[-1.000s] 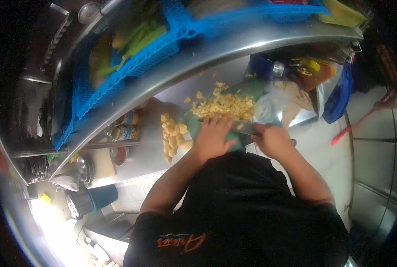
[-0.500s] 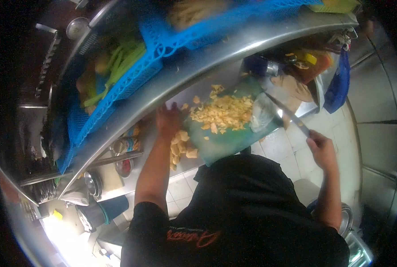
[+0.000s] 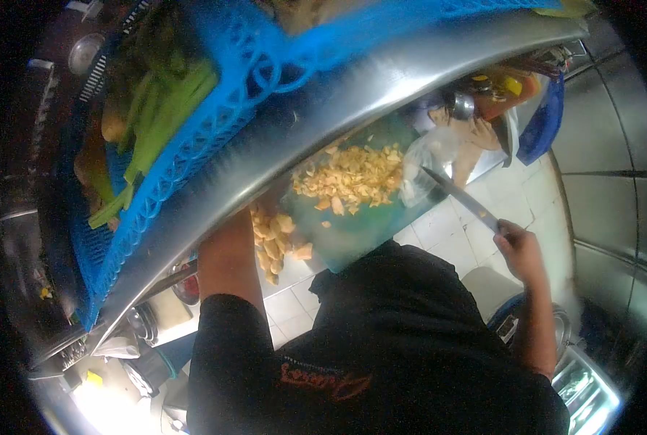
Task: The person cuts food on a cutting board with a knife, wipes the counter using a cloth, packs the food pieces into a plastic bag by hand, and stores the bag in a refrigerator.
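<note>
Plainly, right hand point(image 3: 519, 249) closed round knife point(image 3: 465, 201); left hand hidden beneath metal shelf point(image 3: 338, 98), cannot tell its grip.

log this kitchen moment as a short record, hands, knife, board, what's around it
right hand: grips long steel-bladed knife by its handle, hand to the right of the board
left hand: hidden; bare left forearm reaches under curved-looking silver metal shelf
board: flat green cutting board bearing small chopped pale-yellow pieces
left of board: pile of larger pale-yellow lumps
right of chopped pieces: crumpled translucent plastic bag
on shelf: blue lattice plastic basket with long green stalks
</note>
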Demonstrator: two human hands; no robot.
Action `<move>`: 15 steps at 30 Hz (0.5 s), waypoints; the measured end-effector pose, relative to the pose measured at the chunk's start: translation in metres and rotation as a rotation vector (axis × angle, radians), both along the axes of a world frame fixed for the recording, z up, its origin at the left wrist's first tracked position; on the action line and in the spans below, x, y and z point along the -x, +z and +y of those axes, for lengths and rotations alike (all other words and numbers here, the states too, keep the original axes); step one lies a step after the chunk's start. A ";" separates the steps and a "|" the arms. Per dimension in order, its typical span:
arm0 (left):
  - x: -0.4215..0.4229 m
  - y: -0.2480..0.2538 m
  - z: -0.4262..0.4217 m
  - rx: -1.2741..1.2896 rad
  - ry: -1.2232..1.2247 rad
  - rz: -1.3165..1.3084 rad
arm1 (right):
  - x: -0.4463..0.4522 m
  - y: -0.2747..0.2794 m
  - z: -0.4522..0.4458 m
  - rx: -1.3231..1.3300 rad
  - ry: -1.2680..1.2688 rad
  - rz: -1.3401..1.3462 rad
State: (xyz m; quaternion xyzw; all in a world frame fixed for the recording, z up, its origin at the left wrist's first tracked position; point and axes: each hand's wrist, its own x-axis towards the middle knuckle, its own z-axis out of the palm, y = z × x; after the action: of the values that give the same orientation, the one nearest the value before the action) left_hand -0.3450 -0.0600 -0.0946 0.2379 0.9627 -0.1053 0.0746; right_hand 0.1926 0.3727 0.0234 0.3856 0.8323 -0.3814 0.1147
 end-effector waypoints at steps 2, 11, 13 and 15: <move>-0.011 0.003 0.008 -0.031 -0.075 -0.015 | 0.003 0.004 -0.002 0.010 -0.011 0.012; -0.148 0.001 0.076 -0.355 -0.549 -0.080 | 0.018 -0.022 -0.005 0.098 0.051 0.159; -0.195 0.015 0.087 -0.440 -0.156 -0.233 | 0.025 -0.026 -0.007 0.127 0.056 0.197; -0.241 0.058 0.110 -0.608 -0.006 -0.372 | 0.034 -0.031 -0.008 0.173 0.023 0.214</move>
State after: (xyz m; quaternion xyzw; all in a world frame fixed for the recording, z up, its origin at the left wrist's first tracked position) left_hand -0.1039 0.0500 -0.0369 0.2672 0.9192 0.2308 0.1744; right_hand 0.1584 0.3643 -0.0072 0.3216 0.8083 -0.4892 0.0624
